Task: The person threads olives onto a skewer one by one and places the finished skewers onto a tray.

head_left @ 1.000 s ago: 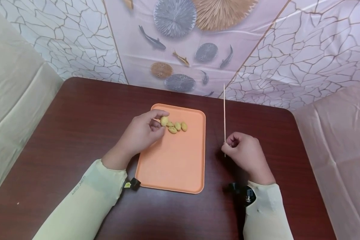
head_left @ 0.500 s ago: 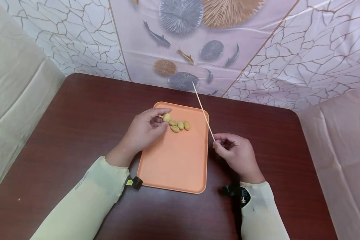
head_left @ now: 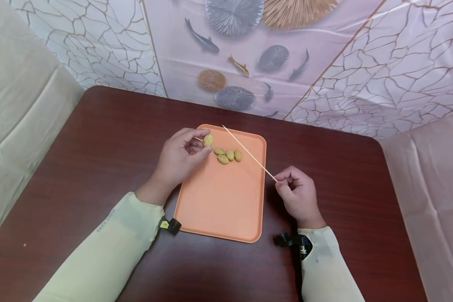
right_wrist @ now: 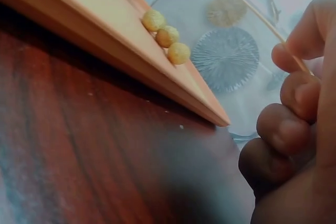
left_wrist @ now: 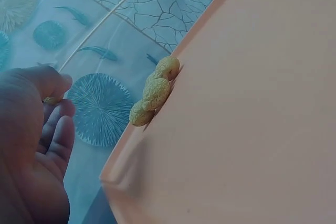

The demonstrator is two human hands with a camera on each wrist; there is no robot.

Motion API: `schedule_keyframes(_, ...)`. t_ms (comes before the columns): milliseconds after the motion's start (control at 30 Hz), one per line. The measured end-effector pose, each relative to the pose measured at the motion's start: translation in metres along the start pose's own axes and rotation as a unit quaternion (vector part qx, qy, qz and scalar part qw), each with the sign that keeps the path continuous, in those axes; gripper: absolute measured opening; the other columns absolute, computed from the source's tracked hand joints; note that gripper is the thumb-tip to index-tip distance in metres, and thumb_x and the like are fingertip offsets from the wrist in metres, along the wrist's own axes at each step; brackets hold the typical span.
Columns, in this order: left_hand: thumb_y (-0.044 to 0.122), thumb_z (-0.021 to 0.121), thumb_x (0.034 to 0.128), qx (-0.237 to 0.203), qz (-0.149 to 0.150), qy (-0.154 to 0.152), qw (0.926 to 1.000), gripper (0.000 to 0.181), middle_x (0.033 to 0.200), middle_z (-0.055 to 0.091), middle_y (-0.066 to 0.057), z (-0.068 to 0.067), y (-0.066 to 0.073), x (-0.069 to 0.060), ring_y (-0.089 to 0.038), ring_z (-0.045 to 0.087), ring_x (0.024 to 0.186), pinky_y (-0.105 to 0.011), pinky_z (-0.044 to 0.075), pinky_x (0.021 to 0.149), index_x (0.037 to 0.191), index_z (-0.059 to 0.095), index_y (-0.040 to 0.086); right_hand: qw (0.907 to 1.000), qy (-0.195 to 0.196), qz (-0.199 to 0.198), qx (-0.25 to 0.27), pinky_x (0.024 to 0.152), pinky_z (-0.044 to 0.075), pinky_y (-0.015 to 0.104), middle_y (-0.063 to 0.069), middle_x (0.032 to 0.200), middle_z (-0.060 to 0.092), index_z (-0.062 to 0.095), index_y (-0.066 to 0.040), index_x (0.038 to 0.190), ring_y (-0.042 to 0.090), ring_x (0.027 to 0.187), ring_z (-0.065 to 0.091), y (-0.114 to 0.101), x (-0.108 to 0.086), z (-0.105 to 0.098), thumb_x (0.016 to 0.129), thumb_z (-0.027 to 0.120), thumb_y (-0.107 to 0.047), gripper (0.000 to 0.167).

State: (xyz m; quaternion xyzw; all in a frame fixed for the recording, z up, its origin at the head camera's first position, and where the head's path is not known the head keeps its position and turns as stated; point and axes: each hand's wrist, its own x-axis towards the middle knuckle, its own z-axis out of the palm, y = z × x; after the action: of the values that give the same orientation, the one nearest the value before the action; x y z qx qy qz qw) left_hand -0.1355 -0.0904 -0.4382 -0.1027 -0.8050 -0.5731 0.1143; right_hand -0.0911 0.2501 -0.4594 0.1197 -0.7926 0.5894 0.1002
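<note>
The fruit (head_left: 208,140) is pinched by the left hand (head_left: 178,154) near the far left corner of the tray (head_left: 222,201). The stick (head_left: 250,154), pinched by the right hand (head_left: 299,197), is slanted toward the far edge, tip apart from the fruit.

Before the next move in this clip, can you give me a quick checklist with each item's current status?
1. Left hand pinches one yellowish piece: ok.
2. Right hand holds the thin stick: ok.
3. Stick's tip lined up with the held piece: not ok; in the head view it points past the far side.
4. Other four pieces on the orange tray: ok.
5. Hole in the held piece: cannot tell; too small to see.
</note>
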Motion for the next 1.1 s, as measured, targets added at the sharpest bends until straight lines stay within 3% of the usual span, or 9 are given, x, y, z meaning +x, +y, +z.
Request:
schedule_keyframes(300,0.010,0.094,0.0927,-0.016,-0.002,0.024,0.9996,0.042,0.118,0.073,-0.006,0.0006,-0.0035,0.0002,-0.018,0.076,0.096,-0.027,0.064,0.084,0.133,0.081,0.011,0.9989,-0.040,-0.015,0.019,0.044,0.036,0.022,-0.009,0.061,0.055,0.071,0.010,0.089,0.001,0.052,0.046,-0.0012,-0.0020,0.0056,0.085,0.062,0.016,0.012)
schedule_keyframes(500,0.010,0.094,0.0924,-0.032,0.016,0.037,0.9987,0.041,0.115,0.073,-0.006,0.0006,-0.0066,-0.0007,-0.015,0.073,0.093,-0.034,0.065,0.081,0.132,0.081,0.010,0.9973,-0.055,-0.023,0.042,0.044,0.032,0.026,-0.008,0.060,0.051,0.071,0.005,0.089,0.003,0.052,0.043,0.0017,-0.0020,0.0044,0.091,0.070,0.017,0.011)
schedule_keyframes(600,0.009,0.093,0.0932,-0.057,0.028,0.037,0.9973,0.042,0.116,0.076,-0.006,0.0003,-0.0079,-0.0018,-0.013,0.074,0.095,-0.032,0.066,0.084,0.133,0.080,0.008,0.9968,-0.064,-0.021,0.044,0.045,0.032,0.026,-0.006,0.059,0.049,0.072,0.004,0.090,0.006,0.052,0.041,0.0028,-0.0019,0.0036,0.093,0.073,0.017,0.013)
schedule_keyframes(767,0.000,0.086,0.0950,-0.114,0.047,0.034,0.9918,0.040,0.121,0.081,-0.013,0.0004,-0.0061,-0.0022,-0.012,0.076,0.098,-0.027,0.066,0.088,0.135,0.079,0.002,0.9964,-0.069,-0.014,0.047,0.051,0.038,0.023,-0.004,0.059,0.049,0.076,0.010,0.105,0.007,0.055,0.044,0.0019,-0.0023,0.0015,0.095,0.072,0.016,0.012)
schedule_keyframes(900,-0.003,0.082,0.0965,-0.141,0.041,0.029,0.9887,0.040,0.121,0.082,-0.017,0.0009,-0.0048,-0.0035,-0.012,0.076,0.101,-0.024,0.065,0.089,0.136,0.078,0.001,0.9964,-0.072,-0.008,0.044,0.054,0.041,0.020,-0.008,0.061,0.053,0.077,0.012,0.108,0.006,0.057,0.047,0.0013,-0.0035,0.0007,0.096,0.071,0.015,0.014)
schedule_keyframes(1100,0.000,0.081,0.0992,-0.146,0.030,0.029,0.9884,0.036,0.112,0.079,-0.015,0.0007,-0.0049,-0.0060,-0.015,0.070,0.098,-0.021,0.059,0.084,0.135,0.078,0.002,0.9958,-0.086,-0.005,0.031,0.057,0.044,0.020,-0.009,0.065,0.058,0.077,0.009,0.107,0.005,0.061,0.051,0.0002,-0.0044,0.0009,0.097,0.071,0.013,0.012)
